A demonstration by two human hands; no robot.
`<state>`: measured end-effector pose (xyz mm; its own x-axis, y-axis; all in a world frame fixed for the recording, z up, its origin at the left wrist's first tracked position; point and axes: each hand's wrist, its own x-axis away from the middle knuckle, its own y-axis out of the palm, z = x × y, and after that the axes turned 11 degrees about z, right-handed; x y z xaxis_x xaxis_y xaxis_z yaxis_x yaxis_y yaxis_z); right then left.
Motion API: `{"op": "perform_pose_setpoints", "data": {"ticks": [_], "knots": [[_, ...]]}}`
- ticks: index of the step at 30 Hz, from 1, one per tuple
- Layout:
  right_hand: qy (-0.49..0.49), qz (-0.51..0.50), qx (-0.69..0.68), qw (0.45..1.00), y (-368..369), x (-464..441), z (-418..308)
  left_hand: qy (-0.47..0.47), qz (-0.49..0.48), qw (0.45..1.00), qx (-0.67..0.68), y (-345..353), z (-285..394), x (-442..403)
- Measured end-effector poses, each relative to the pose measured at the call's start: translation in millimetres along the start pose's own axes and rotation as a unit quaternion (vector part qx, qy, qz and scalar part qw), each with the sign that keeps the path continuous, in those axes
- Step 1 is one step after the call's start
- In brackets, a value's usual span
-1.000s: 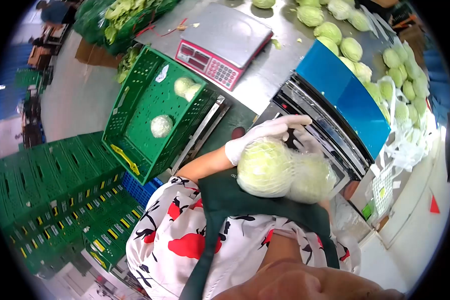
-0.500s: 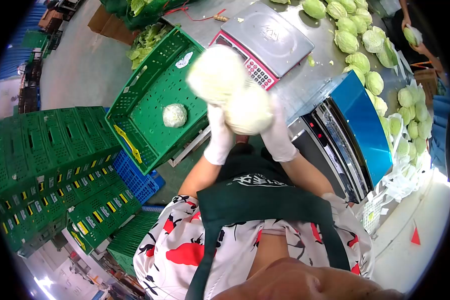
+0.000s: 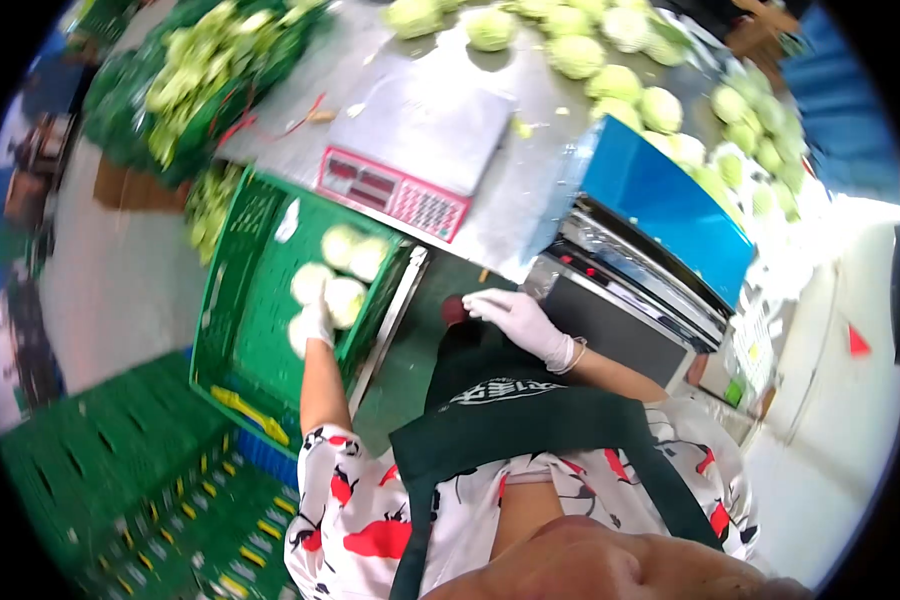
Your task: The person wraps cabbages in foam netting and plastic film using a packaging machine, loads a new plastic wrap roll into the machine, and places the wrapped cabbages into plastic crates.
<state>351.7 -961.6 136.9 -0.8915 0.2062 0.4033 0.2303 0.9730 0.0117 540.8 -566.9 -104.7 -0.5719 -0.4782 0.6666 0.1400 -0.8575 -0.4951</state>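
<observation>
My left hand [image 3: 316, 322], in a white glove, reaches down into a green plastic crate [image 3: 238, 345] among several pale round cabbages. It touches a cabbage [image 3: 345, 303] beside its fingers; another cabbage [image 3: 312, 282] lies just beyond. Blur and the cabbages partly hide the fingers, so their grip does not show. My right hand [image 3: 520, 322], also gloved, hangs in front of the dark green apron [image 3: 520, 410]. Its fingers are stretched out and hold nothing. A red-rimmed weighing scale [image 3: 420, 125] with a bare metal pan stands on the table beyond the crate.
On the right stands a wrapping machine with a blue panel [image 3: 660, 215] and dark plate [image 3: 610, 330]. Loose cabbages [image 3: 575, 57] lie along the metal table [image 3: 530, 170]. A green net sack of leaves [image 3: 205, 75] is at upper left. Stacked green crates [image 3: 110, 450] stand lower left.
Both hands held pale cabbages above the crate edge; now several cabbages lie in the crate. My left hand has moved down-left into it, my right hand has come away empty. The view has shifted.
</observation>
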Motion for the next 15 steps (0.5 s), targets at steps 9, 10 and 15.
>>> {"op": "perform_pose_setpoints", "data": {"ticks": [9, 10, 15], "knots": [[-0.143, 0.158, 0.17, 0.962, -134, 16, -69, 0.061, -0.085, 0.967, 0.232, 9, -1, 8], [-0.14, 0.2, 0.136, 0.96, -163, 8, -80, 0.088, 0.041, 0.983, 0.156, 8, 27, 60], [-0.097, 0.34, 0.019, 0.935, -349, -92, -106, 0.277, 0.028, 0.952, 0.129, 41, 119, 164]]}}
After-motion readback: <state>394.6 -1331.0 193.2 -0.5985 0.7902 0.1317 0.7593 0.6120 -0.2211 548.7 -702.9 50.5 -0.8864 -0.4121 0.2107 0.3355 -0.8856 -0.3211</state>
